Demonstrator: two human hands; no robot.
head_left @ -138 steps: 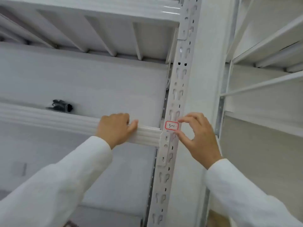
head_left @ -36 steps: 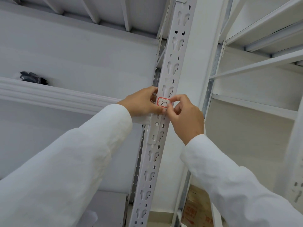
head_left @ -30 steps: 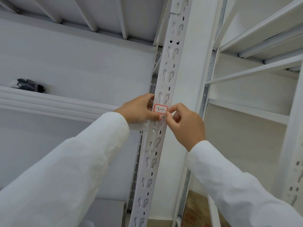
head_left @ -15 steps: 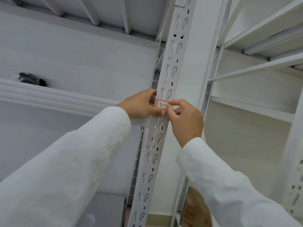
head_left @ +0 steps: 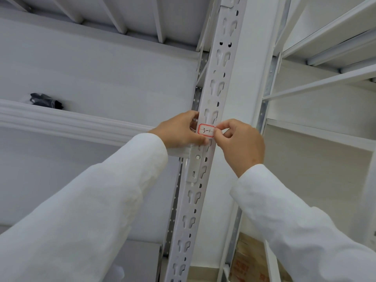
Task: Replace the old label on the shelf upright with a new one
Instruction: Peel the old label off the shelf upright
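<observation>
Two hands meet at the centre of the frame, both in white sleeves reaching up from the lower corners. The right hand [head_left: 240,143] has its fingers curled, thumb and forefinger pinching the right edge of the label [head_left: 206,130]. The left hand [head_left: 180,130] is curled round the left side of the shelf upright [head_left: 218,78], its thumb lying just below the label. One label is in view: a small white sticker with a red border, handwritten "3-1", lying on the front face of the upright at mid-frame. One perforated upright runs from bottom centre to top centre. One ribbed shelf beam [head_left: 61,123] joins it from the left. One dark object [head_left: 45,100], too small to identify, lies on that shelf at mid-left. A cardboard box [head_left: 250,261] stands at lower right.
</observation>
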